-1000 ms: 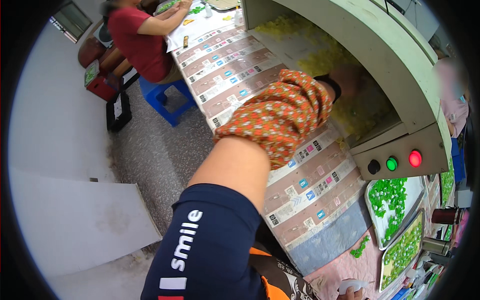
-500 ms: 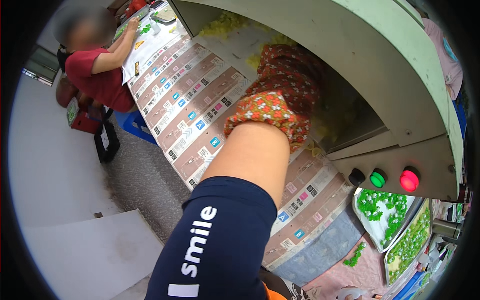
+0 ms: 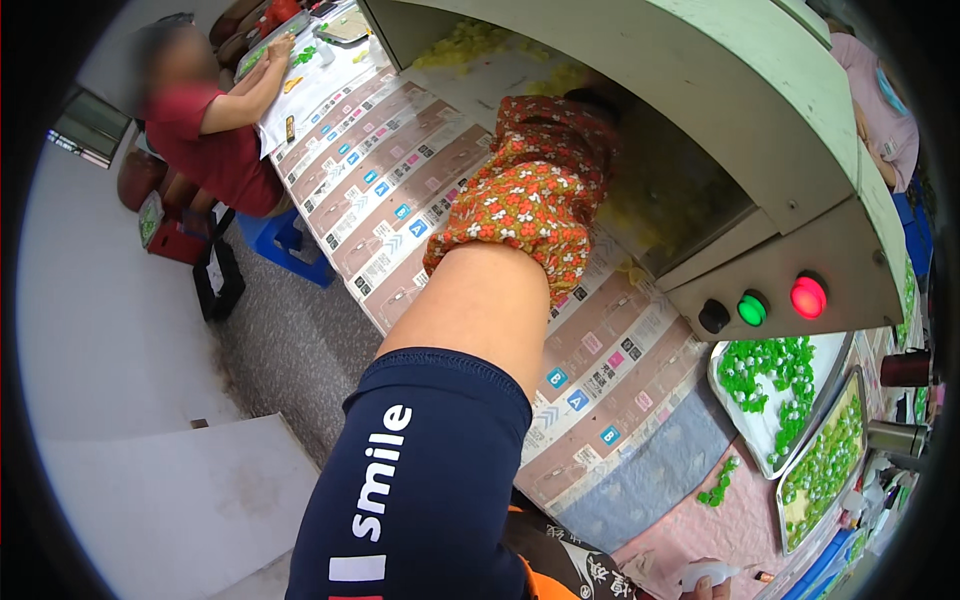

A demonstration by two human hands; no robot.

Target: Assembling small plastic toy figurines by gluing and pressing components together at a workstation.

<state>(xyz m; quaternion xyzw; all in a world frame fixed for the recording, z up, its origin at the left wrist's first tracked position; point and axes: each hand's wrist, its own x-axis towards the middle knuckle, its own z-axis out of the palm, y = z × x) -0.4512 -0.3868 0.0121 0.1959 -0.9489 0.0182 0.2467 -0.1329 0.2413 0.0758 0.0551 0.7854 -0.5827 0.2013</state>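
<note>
My left arm, in a navy sleeve with white lettering and a red floral oversleeve [image 3: 530,200], reaches forward into the opening of a pale green metal machine [image 3: 740,110]. Dark shadow swallows most of my left hand [image 3: 598,100]; its fingers cannot be made out. Yellowish translucent pieces [image 3: 465,45] lie inside the opening. At the lower edge, right of centre, a few fingers of my right hand [image 3: 708,590] show against a whitish translucent thing [image 3: 702,572], seemingly gripping it. Most of that hand is cut off. A short strand of green pieces [image 3: 718,482] lies on the pink cloth nearby.
A black knob [image 3: 713,316], a green button [image 3: 752,308] and a lit red button [image 3: 809,295] sit on the machine's front. Trays of green pieces [image 3: 822,460] stand at right. A person in red [image 3: 215,140] works at the table's far left; another in pink [image 3: 880,110] is behind the machine.
The whole view has shifted slightly. My left forearm stays in the machine's opening, with the hand a little further left. More of my right hand's fingers show at the lower edge.
</note>
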